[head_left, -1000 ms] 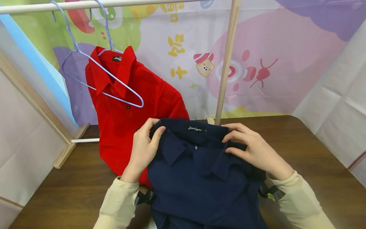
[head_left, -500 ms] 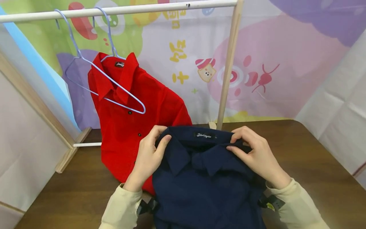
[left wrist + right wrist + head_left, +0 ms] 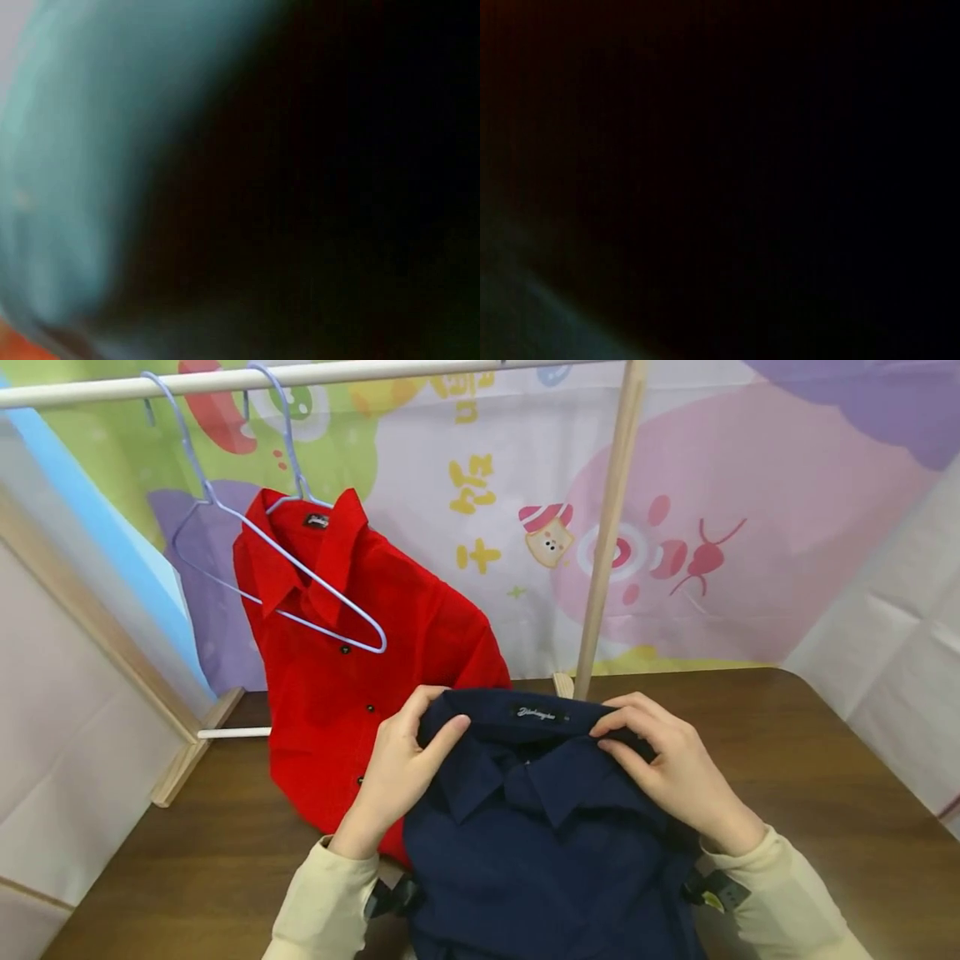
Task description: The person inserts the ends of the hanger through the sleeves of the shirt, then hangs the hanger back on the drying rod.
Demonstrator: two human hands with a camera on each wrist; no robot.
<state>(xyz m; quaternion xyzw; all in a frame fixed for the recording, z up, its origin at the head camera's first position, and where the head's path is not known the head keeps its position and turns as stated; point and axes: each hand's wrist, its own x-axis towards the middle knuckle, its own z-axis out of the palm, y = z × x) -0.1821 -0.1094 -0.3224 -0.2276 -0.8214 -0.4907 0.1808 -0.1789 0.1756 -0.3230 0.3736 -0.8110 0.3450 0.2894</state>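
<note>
In the head view a navy blue shirt [image 3: 540,860] is held up by its collar, the label at the back of the neck facing me. My left hand [image 3: 397,764] grips the collar's left end, thumb in front and fingers behind. At the collar's right side my right hand [image 3: 671,764] pinches the fabric between thumb and fingers. Behind and to the left, a red shirt [image 3: 375,618] hangs on a hanger, its lower part hidden by the navy shirt and my left arm. Both wrist views are dark and blurred, with cloth close to the lens.
A bare pale blue hanger [image 3: 322,583] hangs from the white rail [image 3: 420,372], in front of the red shirt. The rack's wooden post [image 3: 609,527] stands on the brown table [image 3: 787,760]. A printed cloth [image 3: 697,460] covers the back.
My right hand has shifted its hold along the collar, and the right collar flap now lies flatter. Both hands keep hold of the navy shirt. The head view has shifted slightly.
</note>
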